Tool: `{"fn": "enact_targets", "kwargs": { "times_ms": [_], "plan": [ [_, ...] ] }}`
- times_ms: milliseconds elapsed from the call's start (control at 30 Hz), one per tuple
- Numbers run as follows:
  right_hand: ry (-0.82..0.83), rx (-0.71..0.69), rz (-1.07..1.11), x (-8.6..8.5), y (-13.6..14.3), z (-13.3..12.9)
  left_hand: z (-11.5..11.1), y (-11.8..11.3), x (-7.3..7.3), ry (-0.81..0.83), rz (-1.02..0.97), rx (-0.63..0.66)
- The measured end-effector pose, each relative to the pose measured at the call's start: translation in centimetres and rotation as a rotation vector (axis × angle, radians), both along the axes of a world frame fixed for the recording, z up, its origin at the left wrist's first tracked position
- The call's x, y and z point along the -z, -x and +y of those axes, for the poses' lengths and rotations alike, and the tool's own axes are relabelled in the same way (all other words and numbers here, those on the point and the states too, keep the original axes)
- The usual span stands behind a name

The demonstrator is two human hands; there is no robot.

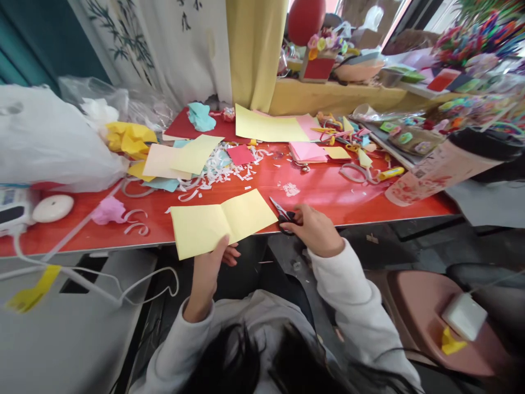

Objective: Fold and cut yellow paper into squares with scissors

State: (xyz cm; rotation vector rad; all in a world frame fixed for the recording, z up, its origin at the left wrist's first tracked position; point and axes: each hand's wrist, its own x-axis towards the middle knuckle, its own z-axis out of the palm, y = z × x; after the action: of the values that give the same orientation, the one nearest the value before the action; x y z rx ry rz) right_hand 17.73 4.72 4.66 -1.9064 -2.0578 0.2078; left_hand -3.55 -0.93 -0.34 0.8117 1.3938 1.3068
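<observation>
A pale yellow sheet of paper [203,224] with a crease down its middle spreads over the table's front edge. My left hand [217,254] pinches its lower edge near the crease, thumb on top and fingers underneath. At the sheet's right end, my right hand [314,227] is closed on the black handles of a small pair of scissors [281,210]. The blades point up and left, slightly apart, close to the paper's right corner. White paper scraps [290,189] lie on the table just beyond the scissors.
The red table [254,186] carries paper shreds [217,169], coloured sheets [266,125] and pink squares [307,151]. A floral cup [438,169] stands on the right. A white plastic bag [49,142] fills the left, above a white cable [118,295]. A stool [435,317] is at lower right.
</observation>
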Motion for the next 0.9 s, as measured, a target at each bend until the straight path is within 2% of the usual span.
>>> {"fn": "enact_targets", "kwargs": {
  "times_ms": [167,267,333,400,433,500,567,633,700,767,900],
  "plan": [
    [0.011,0.048,-0.109,-0.6,-1.6,-0.5,0.0,-0.2,-0.2,0.006,0.011,0.019],
    [0.027,0.074,-0.047,-0.5,-1.9,-0.9,0.0,-0.3,-0.3,-0.005,0.018,0.023],
    [0.051,0.102,0.222,0.1,-2.6,-1.7,0.0,-0.3,-0.4,-0.010,0.013,0.047],
    [0.099,0.085,0.703,1.3,-3.5,-3.3,0.0,-0.4,-0.4,-0.013,0.006,0.069],
    [0.144,0.016,0.964,2.1,-3.9,-4.2,-0.1,-0.5,-0.4,-0.017,0.003,0.072],
    [0.157,-0.107,1.349,3.6,-3.8,-6.2,-0.2,-0.8,-0.6,-0.034,0.001,0.064],
    [0.242,-0.198,1.533,4.8,-2.6,-7.7,-0.3,-1.3,-0.8,-0.061,0.016,0.047],
    [0.381,-0.366,1.568,5.4,-0.7,-8.5,-0.4,-1.7,-1.2,-0.085,0.064,0.041],
    [0.497,-0.476,1.502,5.6,1.2,-8.6,-0.7,-2.1,-1.6,-0.102,0.134,0.040],
    [0.572,-0.476,1.438,5.6,2.7,-8.6,-1.0,-2.2,-2.0,-0.099,0.204,0.048],
    [0.620,-0.363,1.386,5.5,3.9,-8.7,-1.5,-2.5,-2.2,-0.083,0.340,0.043]
  ]
}}
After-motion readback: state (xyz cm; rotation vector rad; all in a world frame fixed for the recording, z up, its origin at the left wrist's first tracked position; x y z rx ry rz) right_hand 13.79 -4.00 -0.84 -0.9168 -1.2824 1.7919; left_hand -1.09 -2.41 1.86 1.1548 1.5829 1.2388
